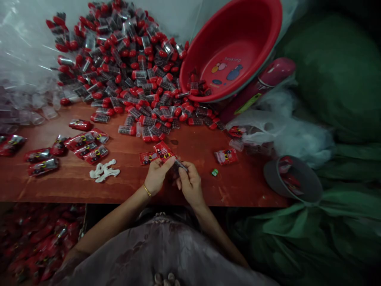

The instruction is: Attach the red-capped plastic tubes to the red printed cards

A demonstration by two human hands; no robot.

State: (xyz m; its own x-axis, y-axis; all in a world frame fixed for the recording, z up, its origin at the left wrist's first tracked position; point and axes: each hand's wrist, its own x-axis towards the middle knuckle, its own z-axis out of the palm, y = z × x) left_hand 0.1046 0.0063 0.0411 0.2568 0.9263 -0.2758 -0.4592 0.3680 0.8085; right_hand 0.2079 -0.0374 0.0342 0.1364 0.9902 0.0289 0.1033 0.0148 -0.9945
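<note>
Wearing a mauve-grey patterned garment (166,254) at six o'clock. Pinching a red printed plastic packet (162,150) in the nearly closed left hand (157,176), curling the thumb and fingers of the right hand (191,186) onto a clear tube with dark contents (180,164), holding both things close together over the reddish-brown tabletop (190,145). Facing a heap of red-ended clear tubes (127,71) at eleven o'clock and a tilted red plastic basin (250,43) at one. Having crumpled white strips (104,171) at nine, a small green piece (214,172) at three and a round grey container (272,178) farther out.
</note>
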